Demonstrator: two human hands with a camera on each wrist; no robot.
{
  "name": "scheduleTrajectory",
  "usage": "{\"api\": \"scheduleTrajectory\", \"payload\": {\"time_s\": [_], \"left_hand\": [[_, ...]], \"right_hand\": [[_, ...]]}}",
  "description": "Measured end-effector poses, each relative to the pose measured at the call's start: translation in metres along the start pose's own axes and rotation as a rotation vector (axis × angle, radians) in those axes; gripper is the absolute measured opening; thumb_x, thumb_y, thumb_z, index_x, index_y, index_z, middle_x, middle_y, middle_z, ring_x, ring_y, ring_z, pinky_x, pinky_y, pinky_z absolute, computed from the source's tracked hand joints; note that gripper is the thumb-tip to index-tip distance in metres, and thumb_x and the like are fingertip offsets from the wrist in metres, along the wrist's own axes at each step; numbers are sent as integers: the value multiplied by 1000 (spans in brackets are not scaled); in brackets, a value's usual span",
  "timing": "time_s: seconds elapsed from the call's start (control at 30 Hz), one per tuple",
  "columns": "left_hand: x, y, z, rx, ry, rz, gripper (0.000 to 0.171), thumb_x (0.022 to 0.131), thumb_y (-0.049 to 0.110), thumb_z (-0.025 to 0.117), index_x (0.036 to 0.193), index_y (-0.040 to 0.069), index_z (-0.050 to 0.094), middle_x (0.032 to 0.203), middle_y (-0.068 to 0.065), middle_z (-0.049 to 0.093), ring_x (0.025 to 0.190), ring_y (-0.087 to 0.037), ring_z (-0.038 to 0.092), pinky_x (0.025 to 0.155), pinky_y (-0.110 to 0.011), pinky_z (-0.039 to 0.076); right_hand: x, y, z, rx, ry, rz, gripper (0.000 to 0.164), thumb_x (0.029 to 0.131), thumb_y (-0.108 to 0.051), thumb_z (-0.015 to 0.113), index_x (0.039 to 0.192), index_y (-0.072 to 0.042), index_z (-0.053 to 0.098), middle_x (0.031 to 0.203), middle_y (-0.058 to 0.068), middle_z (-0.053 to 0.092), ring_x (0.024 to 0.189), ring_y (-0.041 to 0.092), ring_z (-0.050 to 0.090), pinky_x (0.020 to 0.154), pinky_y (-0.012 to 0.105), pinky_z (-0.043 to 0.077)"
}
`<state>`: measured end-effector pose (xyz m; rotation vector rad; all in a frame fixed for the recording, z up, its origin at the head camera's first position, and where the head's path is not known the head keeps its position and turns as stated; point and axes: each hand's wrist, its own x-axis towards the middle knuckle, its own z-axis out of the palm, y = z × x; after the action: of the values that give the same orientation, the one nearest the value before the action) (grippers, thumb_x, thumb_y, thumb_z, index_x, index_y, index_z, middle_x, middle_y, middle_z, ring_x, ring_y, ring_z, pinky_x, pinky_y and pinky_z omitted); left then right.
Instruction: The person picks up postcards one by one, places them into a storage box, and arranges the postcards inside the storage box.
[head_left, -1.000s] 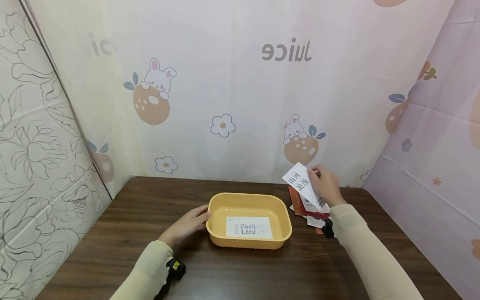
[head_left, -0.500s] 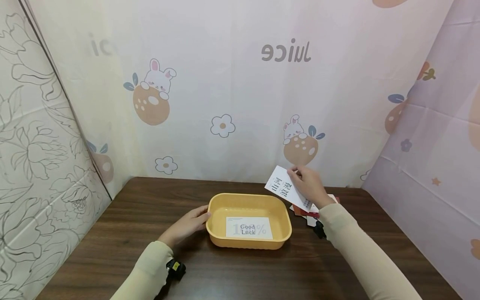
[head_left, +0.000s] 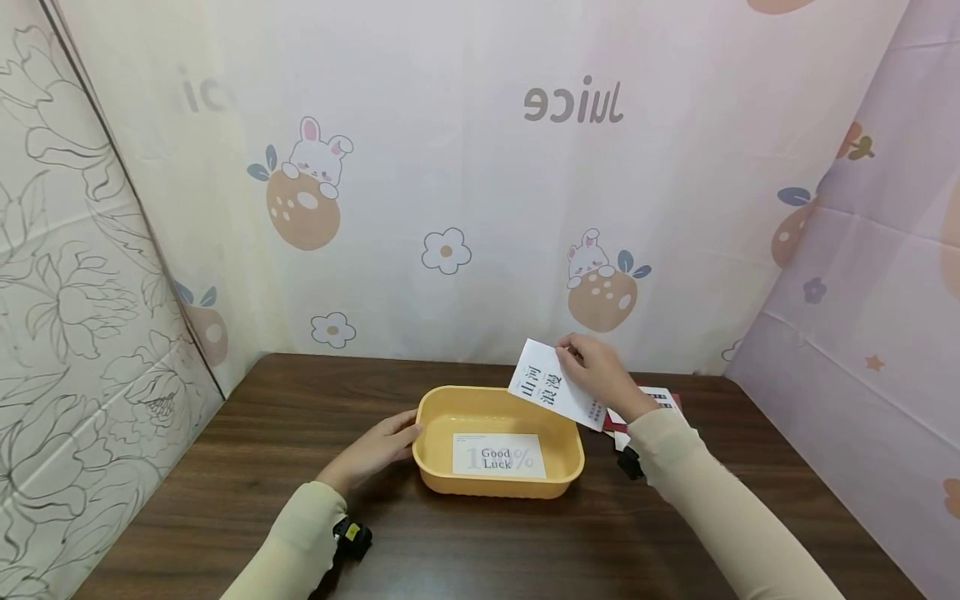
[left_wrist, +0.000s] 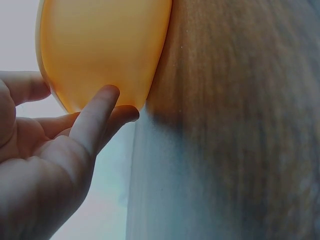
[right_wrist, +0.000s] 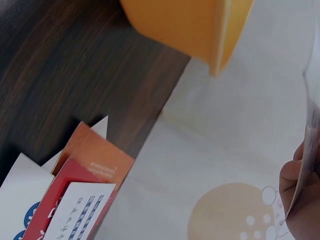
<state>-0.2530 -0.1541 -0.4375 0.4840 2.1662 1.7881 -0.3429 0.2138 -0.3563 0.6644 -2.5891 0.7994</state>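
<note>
A yellow plastic basin stands on the table, with a white card reading "Good Luck" lying flat inside. My left hand touches its left end; in the left wrist view, the fingers lie fairly straight against the outer wall. Between thumb and fingers, my right hand pinches a white card with large dark characters. That card is tilted above the basin's back right corner. Seen edge-on in the right wrist view, the card partly hides the right fingers.
Several overlapping cards lie right of the basin, partly behind my right forearm. The right wrist view shows a white one, a red one and an orange one. A patterned curtain hangs behind the wooden table.
My right hand has carried the white card leftward from above the card pile to the basin's back right corner. The left hand and basin have stayed in place.
</note>
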Motion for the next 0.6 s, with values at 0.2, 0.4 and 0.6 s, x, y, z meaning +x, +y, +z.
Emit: {"api": "scheduleTrajectory", "payload": {"time_s": [0.2, 0.4, 0.6], "left_hand": [[0, 0, 0, -10, -6, 4, 55, 110, 18, 41, 155, -8, 23, 156, -30, 29, 138, -40, 40, 105, -44, 46], [0, -1, -1, -7, -6, 7, 56, 110, 21, 42, 155, -8, 24, 156, -30, 30, 138, -39, 41, 105, -43, 46], [1, -3, -1, 1, -3, -1, 64, 108, 32, 47, 154, -7, 26, 155, -29, 32, 138, -38, 42, 105, -43, 46]], "right_hand": [[1, -8, 4, 10, -24, -66, 15, 101, -14, 59, 107, -6, 71, 92, 3, 66, 77, 16, 58, 66, 29, 51], [2, -17, 11, 24, -71, -107, 15, 101, -13, 58, 107, -7, 71, 94, 3, 67, 80, 17, 58, 69, 31, 51], [5, -32, 21, 62, -170, -77, 17, 102, -13, 54, 111, -9, 69, 99, 3, 67, 82, 15, 60, 67, 30, 54]]}}
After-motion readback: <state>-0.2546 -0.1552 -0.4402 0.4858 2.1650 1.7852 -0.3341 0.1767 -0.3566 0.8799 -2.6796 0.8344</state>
